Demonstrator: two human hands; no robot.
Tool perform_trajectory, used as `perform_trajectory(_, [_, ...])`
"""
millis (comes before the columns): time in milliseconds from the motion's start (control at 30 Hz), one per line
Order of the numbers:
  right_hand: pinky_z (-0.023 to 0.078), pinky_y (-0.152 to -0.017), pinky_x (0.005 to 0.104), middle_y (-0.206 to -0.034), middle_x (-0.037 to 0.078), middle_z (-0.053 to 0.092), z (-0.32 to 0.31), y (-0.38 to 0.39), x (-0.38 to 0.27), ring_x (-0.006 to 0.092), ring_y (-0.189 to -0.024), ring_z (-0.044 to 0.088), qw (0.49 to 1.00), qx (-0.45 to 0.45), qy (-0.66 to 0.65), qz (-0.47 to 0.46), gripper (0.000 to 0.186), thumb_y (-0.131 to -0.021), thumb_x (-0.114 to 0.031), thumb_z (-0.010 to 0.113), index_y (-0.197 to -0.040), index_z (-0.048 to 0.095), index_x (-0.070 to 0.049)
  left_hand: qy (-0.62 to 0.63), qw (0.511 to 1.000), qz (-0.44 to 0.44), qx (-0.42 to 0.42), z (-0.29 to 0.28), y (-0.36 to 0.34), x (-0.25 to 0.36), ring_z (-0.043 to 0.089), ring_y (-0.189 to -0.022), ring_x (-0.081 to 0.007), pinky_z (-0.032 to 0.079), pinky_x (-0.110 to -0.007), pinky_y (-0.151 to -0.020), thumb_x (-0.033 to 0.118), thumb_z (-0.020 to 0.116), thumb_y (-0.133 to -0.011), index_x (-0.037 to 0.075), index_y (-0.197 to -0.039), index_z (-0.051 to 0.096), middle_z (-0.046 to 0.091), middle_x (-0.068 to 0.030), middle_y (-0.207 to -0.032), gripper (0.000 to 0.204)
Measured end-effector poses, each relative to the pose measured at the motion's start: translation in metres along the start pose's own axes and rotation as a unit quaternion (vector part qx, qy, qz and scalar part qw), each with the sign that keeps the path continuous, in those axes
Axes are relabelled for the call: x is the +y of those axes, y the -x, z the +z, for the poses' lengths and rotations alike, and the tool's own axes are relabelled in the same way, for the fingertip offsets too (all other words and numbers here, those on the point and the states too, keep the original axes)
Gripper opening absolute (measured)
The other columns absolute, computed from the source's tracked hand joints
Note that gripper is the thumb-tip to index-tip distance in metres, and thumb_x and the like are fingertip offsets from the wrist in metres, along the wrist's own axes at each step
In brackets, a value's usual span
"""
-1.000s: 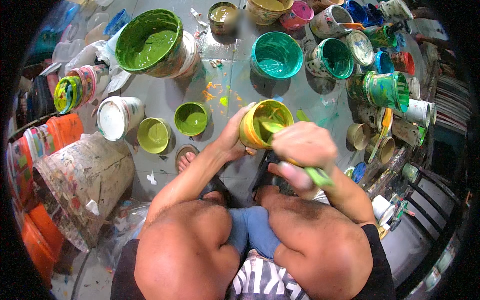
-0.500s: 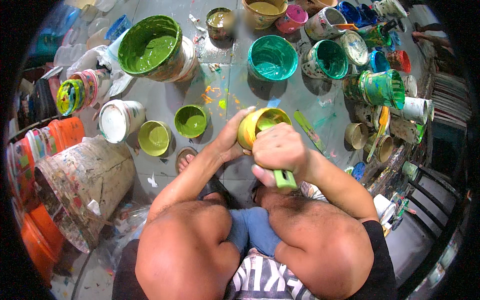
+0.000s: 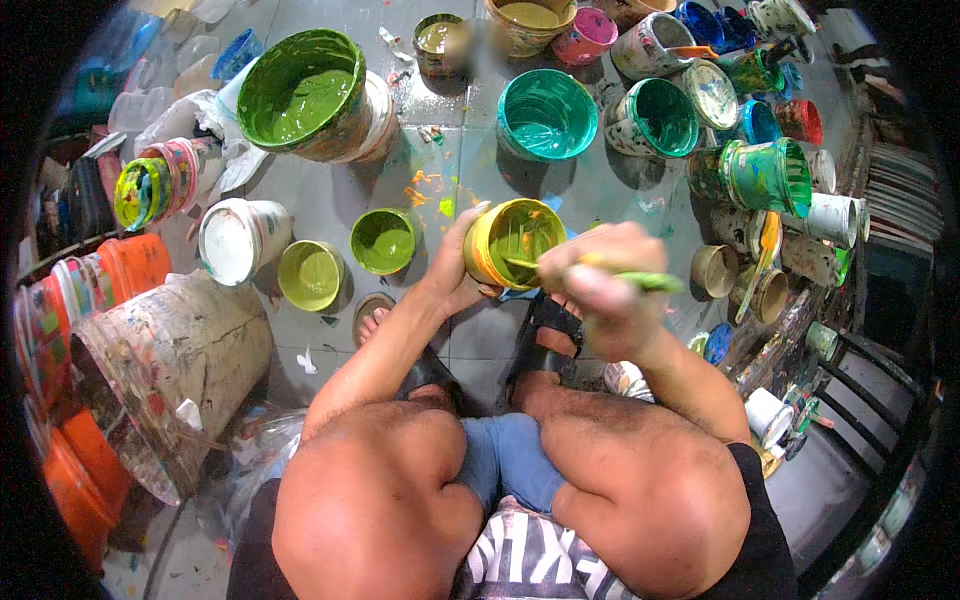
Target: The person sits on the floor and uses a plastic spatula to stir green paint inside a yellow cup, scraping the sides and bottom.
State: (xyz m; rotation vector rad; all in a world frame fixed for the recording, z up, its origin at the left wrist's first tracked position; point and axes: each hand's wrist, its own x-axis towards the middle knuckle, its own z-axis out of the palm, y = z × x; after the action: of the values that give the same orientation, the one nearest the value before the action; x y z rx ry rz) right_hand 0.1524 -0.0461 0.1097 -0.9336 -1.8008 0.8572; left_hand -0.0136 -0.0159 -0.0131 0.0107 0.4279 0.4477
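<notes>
My left hand (image 3: 452, 268) grips a yellow cup (image 3: 484, 250) from its left side, above my sandalled feet. Streaky olive-green paint coats the cup's inside. My right hand (image 3: 615, 285), blurred by motion, is closed on a green mixing tool (image 3: 660, 282) whose far end is inside the cup. Left of the cup stand an olive-green paint cup (image 3: 383, 242) and a paler olive one (image 3: 311, 275). A teal paint bucket (image 3: 547, 115) stands beyond it.
A big green paint bucket (image 3: 300, 90) stands back left. Paint pots (image 3: 748, 177) crowd the back and right. A white pail (image 3: 240, 240), a stained large bucket (image 3: 170, 370) and orange containers (image 3: 85, 470) line the left. A black metal rack (image 3: 865, 390) is at lower right.
The yellow cup has moved slightly left, and more of its inside shows. My right hand has shifted, and the tool's handle now points right rather than down toward my lap.
</notes>
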Motion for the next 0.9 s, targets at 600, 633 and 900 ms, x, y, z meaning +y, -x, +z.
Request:
perform_trajectory(600, [0.031, -0.043, 0.0297, -0.051, 0.003, 0.036, 0.011, -0.002, 0.017, 0.0159, -0.042, 0.032, 0.971, 0.13, 0.168, 0.107, 0.021, -0.087, -0.011, 0.044, -0.071, 0.05, 0.0, -0.07, 0.99, 0.084, 0.089, -0.02, -0.004, -0.004, 0.06, -0.104, -0.0225, 0.049, -0.037, -0.089, 0.043, 0.041, -0.093, 0.004, -0.124, 0.047, 0.058, -0.0113, -0.118, 0.05])
perform_trajectory(633, [0.031, -0.043, 0.0299, -0.051, 0.003, 0.035, 0.016, 0.003, 0.014, 0.0156, -0.042, 0.031, 0.975, 0.142, 0.116, 0.128, 0.021, -0.087, -0.012, 0.044, -0.07, 0.048, -0.001, -0.082, 0.988, 0.091, 0.098, -0.019, -0.003, -0.007, 0.06, -0.104, -0.0213, 0.05, -0.035, -0.087, 0.043, 0.04, -0.093, 0.003, -0.129, 0.043, 0.056, -0.0121, -0.121, 0.054])
perform_trajectory(900, [0.028, -0.045, 0.0311, -0.049, 0.001, 0.024, 0.002, 0.008, 0.015, 0.0133, -0.041, 0.024, 0.952, 0.262, -0.006, 0.157, 0.029, -0.088, -0.019, 0.043, -0.062, 0.034, -0.009, -0.116, 0.98, 0.142, 0.083, -0.015, -0.003, 0.003, 0.058, -0.107, -0.0209, 0.046, -0.035, -0.094, 0.042, 0.044, -0.091, 0.0, -0.136, 0.035, 0.055, -0.0137, -0.122, 0.062])
